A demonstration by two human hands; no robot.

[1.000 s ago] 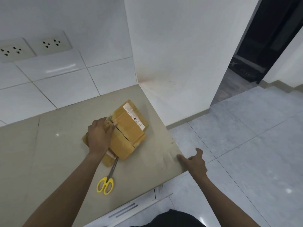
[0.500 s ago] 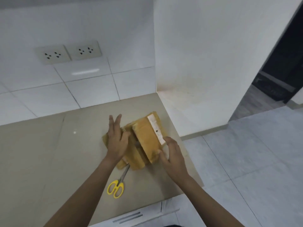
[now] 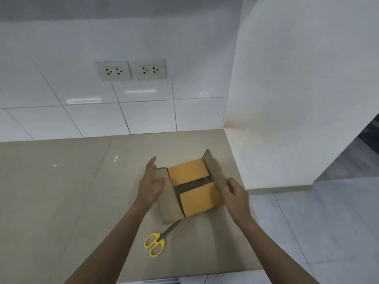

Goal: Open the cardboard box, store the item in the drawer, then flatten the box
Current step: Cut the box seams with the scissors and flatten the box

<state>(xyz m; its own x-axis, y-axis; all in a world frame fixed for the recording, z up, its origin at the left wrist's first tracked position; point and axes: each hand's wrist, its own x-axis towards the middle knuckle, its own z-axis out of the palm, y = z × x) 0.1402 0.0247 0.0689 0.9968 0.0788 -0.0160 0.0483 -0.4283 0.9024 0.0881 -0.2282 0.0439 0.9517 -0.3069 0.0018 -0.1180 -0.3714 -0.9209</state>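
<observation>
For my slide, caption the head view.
Both hands spread the cardboard box flaps on the counter; yellow scissors nearby.

A home kitchen (tiled wall (image 3: 143, 113), sockets (image 3: 131, 70), beige countertop (image 3: 61, 181)).

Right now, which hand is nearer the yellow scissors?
Left. The left hand rests on the box's left flap, above the scissors. The right hand holds the right flap, farther off across the box.

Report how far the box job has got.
Done: the brown cardboard box has both outer flaps folded out. In hand: the left hand presses one flap flat, the right hand holds the other upright. Left: two inner flaps still closed, item unseen, drawer storage, flattening.
</observation>
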